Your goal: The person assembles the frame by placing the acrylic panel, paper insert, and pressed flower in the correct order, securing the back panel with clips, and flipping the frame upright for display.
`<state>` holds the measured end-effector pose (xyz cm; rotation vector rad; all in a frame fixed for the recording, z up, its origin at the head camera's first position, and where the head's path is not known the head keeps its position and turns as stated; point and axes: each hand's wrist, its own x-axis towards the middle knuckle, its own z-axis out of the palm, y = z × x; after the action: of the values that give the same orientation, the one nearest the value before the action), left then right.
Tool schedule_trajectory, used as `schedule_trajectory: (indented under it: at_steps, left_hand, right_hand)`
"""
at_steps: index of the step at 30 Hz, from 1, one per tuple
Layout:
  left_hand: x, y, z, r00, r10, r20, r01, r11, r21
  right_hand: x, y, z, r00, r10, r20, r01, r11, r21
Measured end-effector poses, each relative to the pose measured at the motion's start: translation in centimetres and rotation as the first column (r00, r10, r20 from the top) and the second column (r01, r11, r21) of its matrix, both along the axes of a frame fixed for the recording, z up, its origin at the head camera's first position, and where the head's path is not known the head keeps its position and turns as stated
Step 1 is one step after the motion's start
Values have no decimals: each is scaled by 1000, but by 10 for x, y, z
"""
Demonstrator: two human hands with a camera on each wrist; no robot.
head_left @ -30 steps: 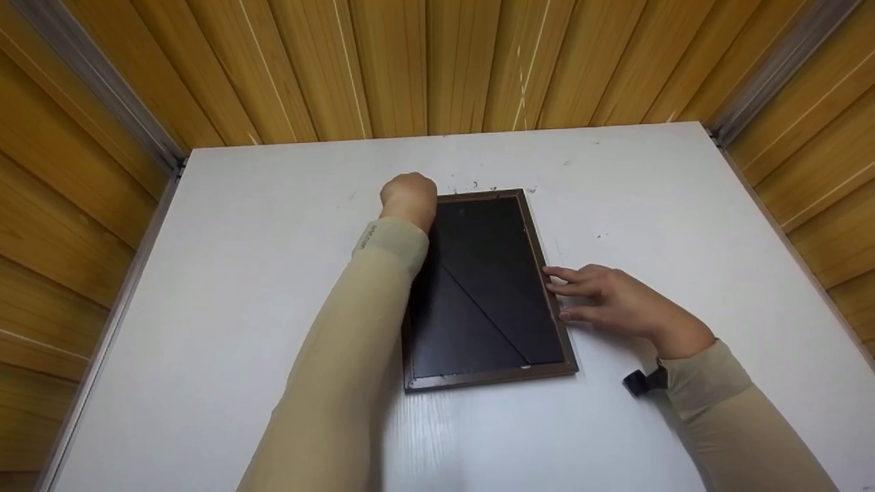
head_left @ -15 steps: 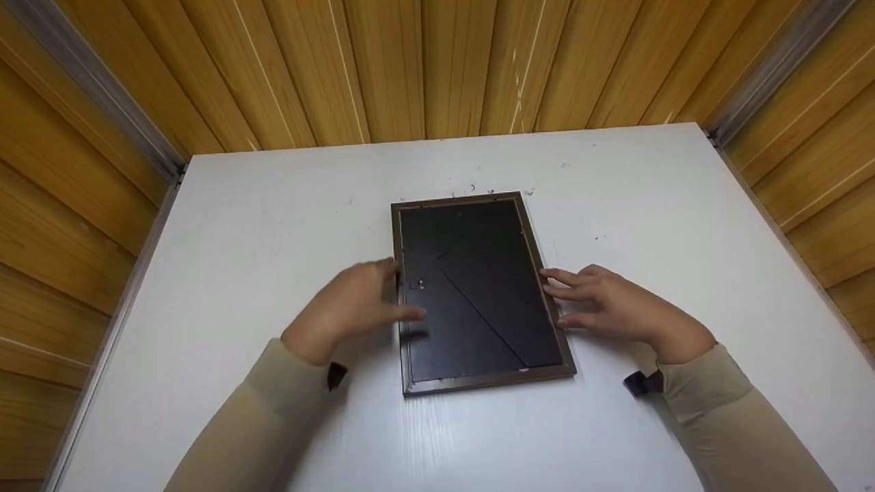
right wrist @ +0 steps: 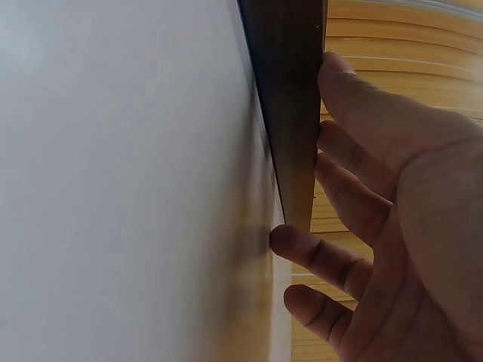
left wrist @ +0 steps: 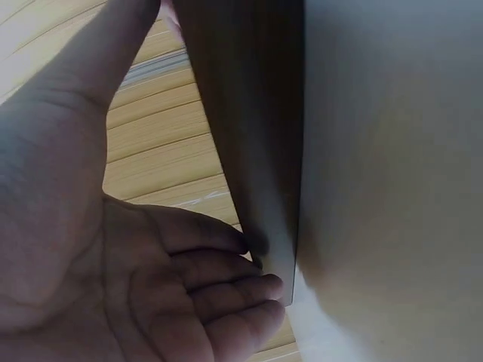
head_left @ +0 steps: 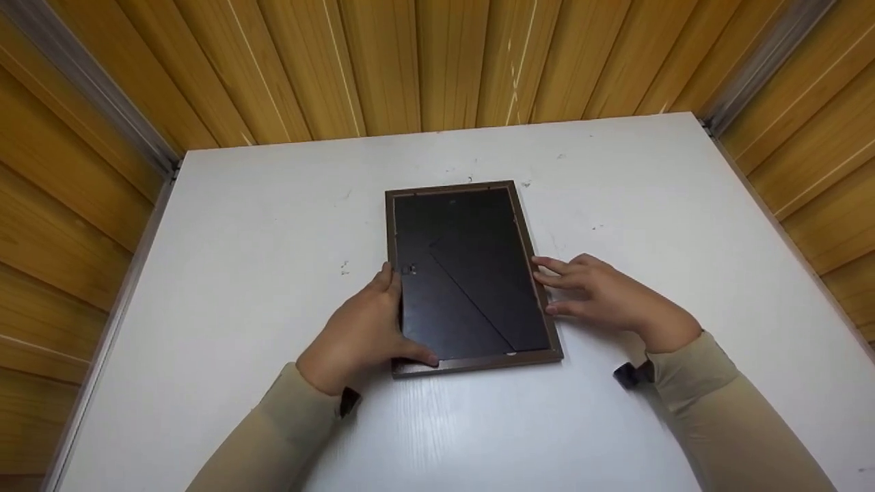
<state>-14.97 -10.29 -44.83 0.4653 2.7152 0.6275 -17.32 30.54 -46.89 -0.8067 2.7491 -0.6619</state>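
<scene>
A picture frame (head_left: 478, 232) with a dark brown rim lies back side up on the white table, its black backing board and diagonal stand seam showing. Along its left side, my left hand (head_left: 355, 331) stretches its fingers against the rim, with the thumb over the near left corner. My right hand (head_left: 608, 294) touches the right rim with extended fingertips. In the left wrist view, the frame's brown side edge (left wrist: 260, 136) runs beside relaxed fingers. The right wrist view shows the opposite side edge (right wrist: 290, 105), thumb and fingertips at it.
The white table (head_left: 273, 225) surrounds the frame, with small dark scuffs beyond it. Wood-look panels (head_left: 451, 68) enclose the back and both sides. A black wrist device (head_left: 632, 376) sticks out under the right sleeve, and another (head_left: 348, 403) under the left.
My left hand has come from the frame's far left corner down its left side, thumb now at the near left corner. The right hand keeps its place at the right rim.
</scene>
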Motion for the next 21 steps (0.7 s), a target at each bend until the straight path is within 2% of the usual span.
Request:
schedule_trajectory:
  at_steps: [5,14,16,21]
  left_hand:
    - [0,0,-2,1000,19,-1,-19,1000,11]
    - [0,9,1,995,97,11,-97,995,3]
    - [-1,11,3,995,98,10,-98,995,-21]
    - [-5,8,6,999,45,29,-44,998,-53]
  right_hand:
    - [-1,1,-2,1000,-4,4,4,1000,-20]
    - [0,2,-1,1000,4,9,-4,1000,-27]
    - [-1,2,-1,1000,3,17,-2,1000,-23]
    - [-2,2,-1,999,-5,35,5,1000,-9]
